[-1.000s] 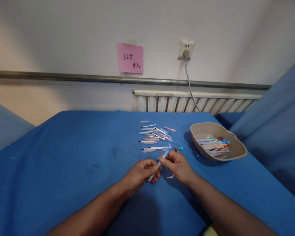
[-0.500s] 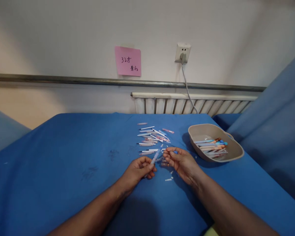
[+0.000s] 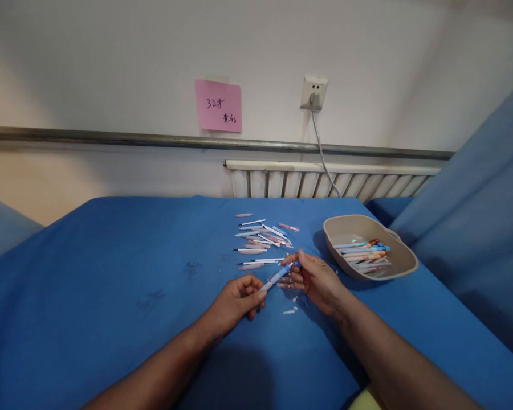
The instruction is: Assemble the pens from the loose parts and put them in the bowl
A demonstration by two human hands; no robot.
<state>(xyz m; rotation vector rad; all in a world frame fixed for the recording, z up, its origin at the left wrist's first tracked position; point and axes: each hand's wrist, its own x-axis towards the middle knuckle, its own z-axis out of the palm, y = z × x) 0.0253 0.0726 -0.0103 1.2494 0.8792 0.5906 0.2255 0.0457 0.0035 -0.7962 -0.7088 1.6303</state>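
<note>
My left hand pinches the lower end of a light blue pen, which slants up to the right. At the pen's darker blue upper end, my right hand closes its thumb and fingers round a small blue pen part. Whether that part is joined to the barrel or only touching it, I cannot tell. Just beyond my hands lie loose refills and pen barrels in a spread pile. Orange-tinted clear pieces sit partly hidden below my right fingers, with small white bits nearer me.
A beige basket holding several pens stands to the right on the blue-covered table. Behind the table are a white radiator, a metal rail and a plugged-in cord. A blue curtain hangs at the right.
My right hand has moved left with the blue part, up to the pen's upper end. The pen in my left hand has tilted further to the right.
</note>
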